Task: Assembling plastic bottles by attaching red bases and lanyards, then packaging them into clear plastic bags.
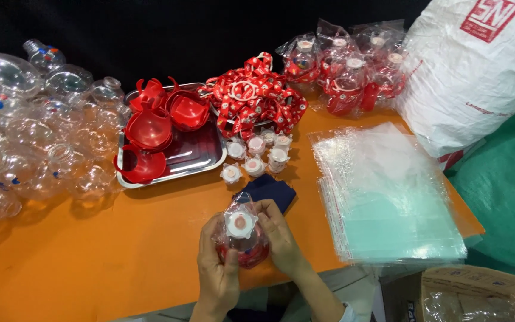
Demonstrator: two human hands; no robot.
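From above: 1 clear bottle with a red base sits upright at the orange table's near edge, left hand and right hand clamped round it; 6 white caps beside 1 steel tray holding 5 red cups

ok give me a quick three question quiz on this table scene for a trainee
1. True or false: both hands hold the clear bottle with a white cap.
2. What lies in the metal tray? A) red bases B) clear bags C) white caps
3. Which side of the orange table has the stack of clear bags: the person's left or right?

Key: 1 true, left hand and right hand clasp it. 2 A, the red bases. 3 right.
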